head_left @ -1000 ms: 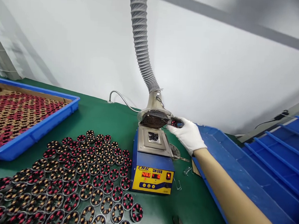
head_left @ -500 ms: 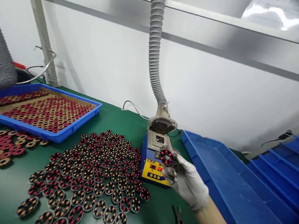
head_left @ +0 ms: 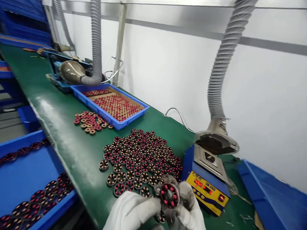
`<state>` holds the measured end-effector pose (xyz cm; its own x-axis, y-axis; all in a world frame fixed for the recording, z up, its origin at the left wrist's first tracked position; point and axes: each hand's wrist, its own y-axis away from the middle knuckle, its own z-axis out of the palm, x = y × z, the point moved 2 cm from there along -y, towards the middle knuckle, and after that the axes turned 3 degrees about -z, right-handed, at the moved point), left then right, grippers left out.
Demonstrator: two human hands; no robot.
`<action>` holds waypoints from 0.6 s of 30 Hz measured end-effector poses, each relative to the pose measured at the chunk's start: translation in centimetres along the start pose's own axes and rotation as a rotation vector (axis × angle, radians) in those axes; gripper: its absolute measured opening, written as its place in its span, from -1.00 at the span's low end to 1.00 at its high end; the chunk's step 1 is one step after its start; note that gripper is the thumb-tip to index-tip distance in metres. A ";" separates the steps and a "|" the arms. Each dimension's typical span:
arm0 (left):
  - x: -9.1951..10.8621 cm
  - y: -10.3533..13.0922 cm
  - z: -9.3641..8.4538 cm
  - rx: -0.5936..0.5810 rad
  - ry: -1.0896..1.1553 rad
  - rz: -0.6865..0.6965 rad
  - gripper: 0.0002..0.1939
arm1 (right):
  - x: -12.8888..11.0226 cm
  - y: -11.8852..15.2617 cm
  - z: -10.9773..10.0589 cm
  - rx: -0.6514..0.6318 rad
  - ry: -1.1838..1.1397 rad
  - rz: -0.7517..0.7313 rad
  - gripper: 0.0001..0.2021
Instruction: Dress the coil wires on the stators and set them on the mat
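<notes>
Both hands are gloved in white and raised close in front of the person, low in the head view, over the near edge of the green bench [head_left: 65,124].

Right hand [head_left: 189,216]: fingers closed on a small round coil ring [head_left: 170,195] — red windings set round a dark centre. The ring is held up off the bench, flat face turned toward the camera, so its axis runs roughly along the line of sight. It has no long axis to speak of; it is a disc seen face-on.

Left hand [head_left: 131,211]: fingers curled in narrow, fingertips meeting the ring's left edge. Whether it grips or only touches I cannot tell. The ring sits between the two hands, nearer the right, which carries it.

Around them:
- A field of the same rings [head_left: 143,159] lies flat on the bench just beyond the hands.
- A blue and yellow heater box [head_left: 206,181] with red lit digits stands to the right of the hands, near but apart.
- A grey ribbed hose [head_left: 222,70] ends in a round hood [head_left: 216,143] right over the box.
- A blue tray [head_left: 111,106] of rings sits farther back on the left — a smaller loose cluster [head_left: 90,120] beside it.
- Another blue bin [head_left: 23,183] with rings is below the bench edge at left.
</notes>
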<state>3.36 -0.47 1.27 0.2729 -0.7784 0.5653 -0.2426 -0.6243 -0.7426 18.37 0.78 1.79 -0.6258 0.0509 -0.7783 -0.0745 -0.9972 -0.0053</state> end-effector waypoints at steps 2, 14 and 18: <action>-0.1 0.0 -0.8 0.052 -0.056 0.042 -0.75 | 0.7 0.0 1.2 -0.034 0.034 0.000 -0.67; -1.0 1.2 -4.7 0.133 -0.296 -0.042 -0.73 | 5.3 0.2 4.2 -0.081 0.186 0.108 -0.64; -1.3 1.9 -6.1 0.150 -0.308 -0.072 -0.65 | 6.3 -0.8 5.0 -0.313 0.263 0.067 -0.66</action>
<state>-3.15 -1.04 1.38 0.5578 -0.6625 0.4999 -0.0797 -0.6423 -0.7623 10.64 2.17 0.00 -0.3985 0.0096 -0.9171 0.2249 -0.9684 -0.1078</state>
